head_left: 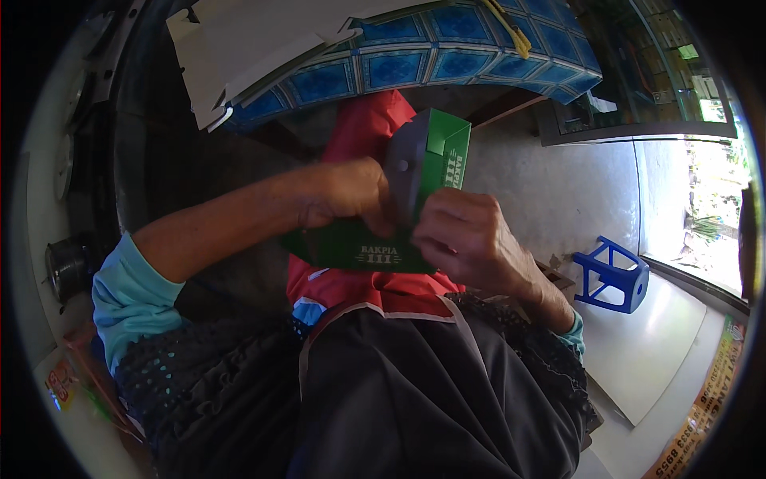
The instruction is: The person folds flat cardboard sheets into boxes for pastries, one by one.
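Observation:
A green cardboard box [335,246] with pale printing on its walls sits over my lap, partly folded up. Its grey inner side faces me at the far end, and one corner at the far right stands up as a small open fold. My left hand [357,191] reaches over the box from the left, slightly blurred, with curled fingers pinching at the inner side of the near wall. At the near right corner my right hand [467,231] is closed on the cardboard, its fingers bent together. The fingertips of both hands are partly hidden.
Ahead stands a table with a blue tiled-pattern cover [391,68], bearing flat pale cardboard [255,48] and a yellow strap [515,36]. Red cloth [363,128] lies under the box. A blue plastic stool [614,275] is at right, below a glass-fronted cabinet [630,80].

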A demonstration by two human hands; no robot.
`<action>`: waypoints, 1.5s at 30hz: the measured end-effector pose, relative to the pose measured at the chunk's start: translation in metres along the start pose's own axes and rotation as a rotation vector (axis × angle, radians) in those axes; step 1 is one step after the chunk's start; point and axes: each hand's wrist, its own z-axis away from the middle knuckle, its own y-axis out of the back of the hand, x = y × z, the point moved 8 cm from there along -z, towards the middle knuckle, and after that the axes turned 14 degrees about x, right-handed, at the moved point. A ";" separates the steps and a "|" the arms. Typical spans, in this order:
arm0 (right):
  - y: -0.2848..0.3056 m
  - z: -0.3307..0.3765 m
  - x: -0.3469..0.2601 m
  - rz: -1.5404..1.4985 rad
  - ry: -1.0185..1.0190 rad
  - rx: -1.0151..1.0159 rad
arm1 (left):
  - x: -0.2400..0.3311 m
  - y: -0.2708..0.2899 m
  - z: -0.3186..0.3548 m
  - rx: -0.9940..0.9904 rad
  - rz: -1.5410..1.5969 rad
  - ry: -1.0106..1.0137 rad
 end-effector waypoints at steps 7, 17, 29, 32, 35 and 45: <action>-0.007 0.007 -0.010 -0.007 0.086 -0.022 | -0.003 -0.009 -0.005 -0.027 0.062 0.022; -0.010 0.016 -0.026 0.135 0.276 -0.044 | -0.006 -0.015 -0.004 0.028 0.073 0.041; -0.031 0.022 -0.027 0.060 0.196 -0.203 | -0.004 -0.011 -0.002 0.077 -0.124 -0.103; -0.025 0.024 -0.030 -0.062 0.219 -0.104 | -0.029 0.000 -0.006 -0.014 -0.184 -0.199; -0.016 0.013 -0.016 -0.186 0.175 -0.091 | -0.022 0.005 0.012 0.093 0.073 -0.049; -0.025 0.039 -0.037 0.098 0.304 0.085 | -0.030 0.003 0.010 0.132 0.151 0.009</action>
